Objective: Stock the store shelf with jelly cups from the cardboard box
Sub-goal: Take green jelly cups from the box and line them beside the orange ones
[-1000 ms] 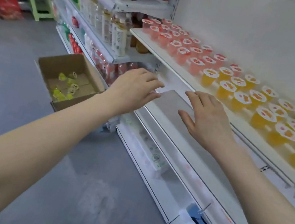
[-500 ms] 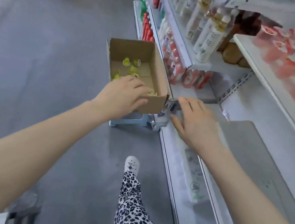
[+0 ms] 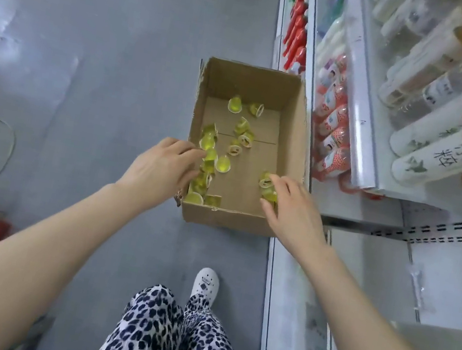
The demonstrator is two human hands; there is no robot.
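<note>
Head view: cardboard box [image 3: 231, 219] on floor [image 3: 111, 76], tight against shelf [image 3: 366, 155] base. Yellow-green jelly cups [image 3: 223, 164] loose inside, mostly along left wall. Right grip [image 3: 294, 213] curled round lone cup [image 3: 268, 185] near box's right front corner. Left grip [image 3: 160, 168] in among left pile, fingers touching cups, can't tell if it's got one.

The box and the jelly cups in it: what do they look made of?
The box: matte brown cardboard, with raw edges and a flap seam on its floor. The jelly cups: probably clear glossy plastic holding yellow-green jelly, since light shines through them.
</note>
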